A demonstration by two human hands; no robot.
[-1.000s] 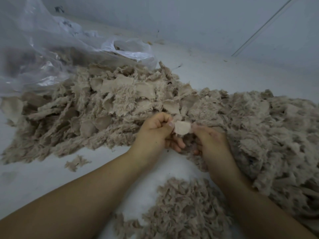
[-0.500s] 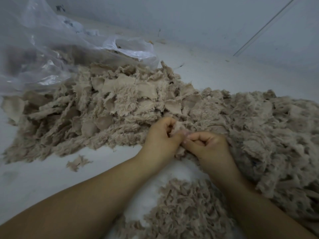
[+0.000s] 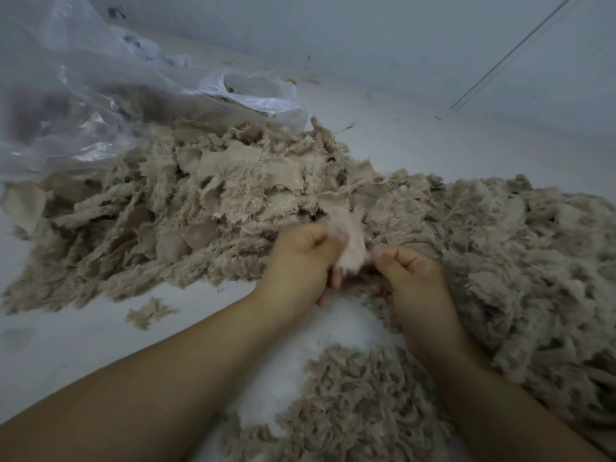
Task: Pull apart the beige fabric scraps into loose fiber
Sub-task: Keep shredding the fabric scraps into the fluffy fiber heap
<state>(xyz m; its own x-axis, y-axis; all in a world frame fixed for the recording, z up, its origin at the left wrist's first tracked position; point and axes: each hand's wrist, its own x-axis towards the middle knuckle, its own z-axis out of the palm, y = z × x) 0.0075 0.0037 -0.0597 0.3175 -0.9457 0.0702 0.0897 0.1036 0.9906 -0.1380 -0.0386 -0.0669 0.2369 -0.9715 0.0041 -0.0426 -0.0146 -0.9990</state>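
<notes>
Scraps [image 3: 233, 191] of beige fabric make up the biggest mass, a heap spread from the far left of the white tabletop [image 3: 66, 345] toward its middle, with flat woven pieces showing among the fuzzy ones. A crumpled clear plastic bag [image 3: 83, 95] lies over the heap's far-left end. To the right, running along the right edge, sits a broad bank of loose fiber [image 3: 516, 261] that looks already teased out, and a smaller fiber pile [image 3: 360, 405] lies near the front edge between the two forearms. One stray scrap [image 3: 148, 311] rests alone just in front of the heap.

Between the hands is a single small piece [image 3: 351, 251]. The left hand [image 3: 300, 265] grips its left side with curled fingers and thumb; the right hand [image 3: 410, 278] is curled with its thumb tip at the piece's lower right corner, apparently pinching it, though the contact itself is partly hidden. A second ago this piece was a flat pale square held up between both thumbs; half a second ago the hands had closed together over it. Now they have drawn slightly apart and the piece looks stretched and fluffier, blurred by motion, so the pull seems under way. It still holds together, so this scrap is probably only partly shredded, and most of the heap remains untouched.
</notes>
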